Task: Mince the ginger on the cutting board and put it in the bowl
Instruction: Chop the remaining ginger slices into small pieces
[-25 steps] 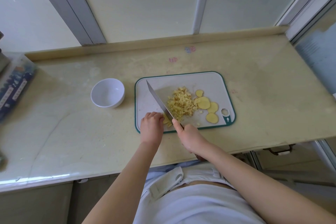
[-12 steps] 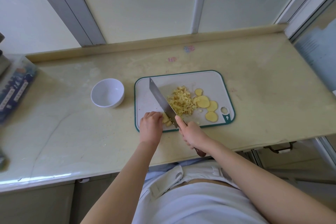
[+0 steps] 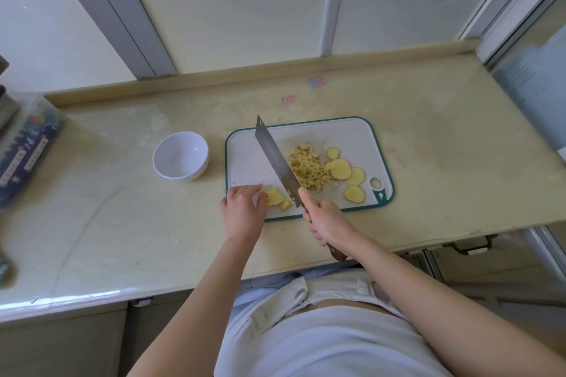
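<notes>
**Knife blade**, beyond the right hand: bare metal, smooth, satin sheen. **Knife handle**, showing behind that hand's heel: dark reddish wood. **Cutting board**, under both hands: matt white plastic with a green rim. **Ginger piece**, at the fingertips of the left hand: pale, fibrous, matt. **Minced ginger**, right of the blade: a rough, crumbly heap. **Ginger slices**: smooth, matt cut faces. **Bowl**, beyond and left of the left hand: smooth, glossy white; whether plastic or ceramic cannot be told. **Counter**: polished and stone-like, glossiest at its near edge.

Knife handle — mostly hidden, R hand.
</notes>
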A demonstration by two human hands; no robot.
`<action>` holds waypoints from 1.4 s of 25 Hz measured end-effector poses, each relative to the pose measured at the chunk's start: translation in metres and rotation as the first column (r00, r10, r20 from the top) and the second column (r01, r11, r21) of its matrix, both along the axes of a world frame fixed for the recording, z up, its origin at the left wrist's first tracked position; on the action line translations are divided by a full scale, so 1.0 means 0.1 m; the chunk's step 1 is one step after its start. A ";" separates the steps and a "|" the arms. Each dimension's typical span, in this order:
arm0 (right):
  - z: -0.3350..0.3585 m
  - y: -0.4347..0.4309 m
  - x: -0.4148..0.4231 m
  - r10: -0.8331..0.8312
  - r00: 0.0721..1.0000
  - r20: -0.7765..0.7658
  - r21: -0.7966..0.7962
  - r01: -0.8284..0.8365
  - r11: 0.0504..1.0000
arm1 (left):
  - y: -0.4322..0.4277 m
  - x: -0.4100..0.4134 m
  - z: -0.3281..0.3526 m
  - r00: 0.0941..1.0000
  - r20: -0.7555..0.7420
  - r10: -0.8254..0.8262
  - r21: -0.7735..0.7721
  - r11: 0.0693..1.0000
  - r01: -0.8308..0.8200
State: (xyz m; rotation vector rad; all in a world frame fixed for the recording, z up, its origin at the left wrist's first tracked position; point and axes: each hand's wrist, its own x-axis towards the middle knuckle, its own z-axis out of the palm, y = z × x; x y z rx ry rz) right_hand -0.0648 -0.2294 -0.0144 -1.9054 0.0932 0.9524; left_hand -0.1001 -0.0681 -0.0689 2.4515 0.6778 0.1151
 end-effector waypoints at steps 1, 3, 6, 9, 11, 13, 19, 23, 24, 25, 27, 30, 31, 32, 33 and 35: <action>0.02 0.01 0.00 0.000 1.000 -0.009 0.004 0.000 1.000 | 0.00 -0.01 -0.01 1.000 -0.019 0.001 0.017 1.000 -0.001; 0.04 0.02 -0.02 0.019 1.000 -0.023 0.004 -0.019 1.000 | -0.02 -0.02 -0.03 0.999 -0.043 -0.004 0.017 1.000 0.005; 0.03 0.03 -0.05 0.057 0.998 -0.028 -0.012 -0.057 0.998 | -0.05 -0.01 -0.03 0.999 -0.038 -0.003 0.020 1.000 0.004; 0.02 0.04 -0.05 0.072 0.997 -0.037 -0.037 -0.074 0.997 | -0.08 0.00 -0.03 0.999 -0.044 -0.012 0.041 0.999 0.014; 0.02 0.04 -0.05 0.085 0.995 -0.049 -0.052 -0.087 0.995 | -0.09 0.01 -0.03 0.999 -0.047 -0.012 0.056 0.998 0.014; 0.02 0.05 -0.05 0.093 0.994 -0.053 -0.074 -0.097 0.993 | -0.09 0.03 -0.02 0.999 -0.043 -0.005 0.068 0.998 0.008; -0.01 0.10 -0.06 0.147 0.989 -0.031 -0.177 -0.150 0.973 | -0.15 0.04 -0.03 0.998 0.048 0.030 0.150 0.988 -0.037; -0.02 0.13 -0.03 0.164 0.986 -0.036 -0.215 -0.167 0.962 | -0.14 0.07 -0.03 0.996 0.067 0.059 0.113 0.991 -0.067; -0.03 0.13 -0.02 0.187 0.982 -0.028 -0.230 -0.188 0.955 | -0.14 0.08 -0.03 0.995 0.073 0.064 0.103 0.992 -0.071; -0.03 0.14 -0.02 0.218 0.976 -0.017 -0.242 -0.216 0.946 | -0.13 0.08 -0.03 0.995 0.076 0.065 0.094 0.993 -0.072; -0.04 0.14 -0.04 0.234 0.972 0.005 -0.232 -0.227 0.946 | -0.13 0.07 -0.03 0.995 0.076 0.058 0.081 0.995 -0.064; -0.08 0.14 -0.04 0.185 0.983 0.012 -0.242 -0.177 0.954 | -0.13 0.07 -0.03 0.995 0.084 0.059 0.064 0.996 -0.064; -0.10 0.14 -0.03 0.173 0.985 0.006 -0.262 -0.166 0.951 | -0.14 0.07 -0.04 0.994 0.095 0.060 0.051 0.997 -0.065; -0.11 0.14 -0.01 0.170 0.985 -0.003 -0.276 -0.165 0.947 | -0.14 0.07 -0.05 0.992 0.108 0.061 0.039 0.997 -0.065; -0.12 0.14 0.00 0.174 0.985 -0.009 -0.277 -0.170 0.946 | -0.14 0.07 -0.05 0.992 0.116 0.059 0.028 0.998 -0.062; -0.13 0.12 0.02 0.181 0.983 -0.022 -0.256 -0.181 0.950 | -0.13 0.07 -0.07 0.992 0.121 0.048 0.007 0.999 -0.050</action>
